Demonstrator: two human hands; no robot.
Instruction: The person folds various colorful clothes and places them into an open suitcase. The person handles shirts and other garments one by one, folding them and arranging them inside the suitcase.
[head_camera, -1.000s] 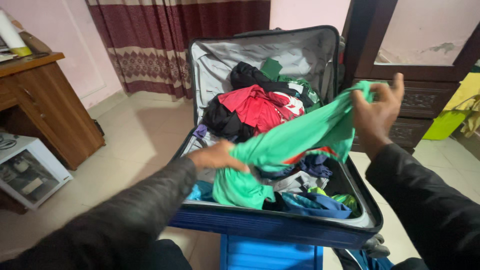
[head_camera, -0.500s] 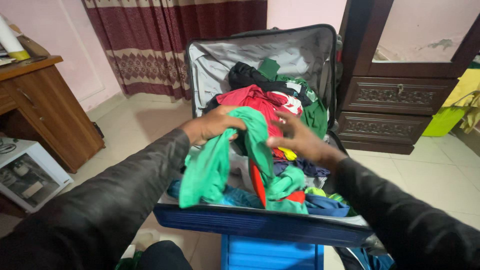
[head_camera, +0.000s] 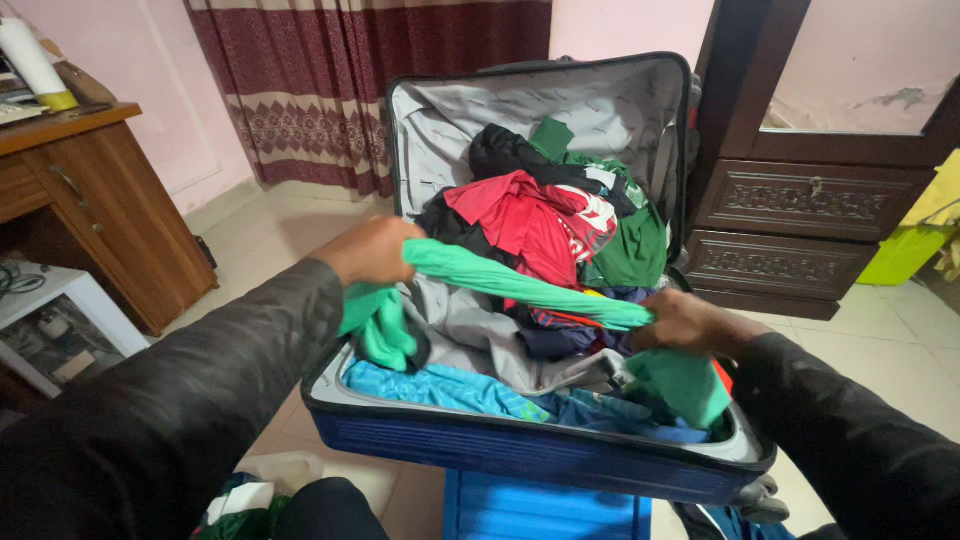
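Note:
A light green garment stretches like a band across an open blue suitcase. My left hand grips its left end above the case's near left corner, and the cloth hangs down below that hand. My right hand is closed on its right end near the case's right side, with more green cloth bunched under it. Beneath lie a red shirt, black and dark green clothes, a grey piece and a light blue garment. Both arms wear dark sleeves.
The suitcase lid stands upright at the back, and the case rests on a blue plastic stool. A wooden desk stands left, a dark wooden cabinet right, a maroon curtain behind. Tiled floor surrounds the case.
My hands have moved apart, pulling the green garment from a hanging bunch into a taut band. The left hand shifted left, the right hand went right and lower.

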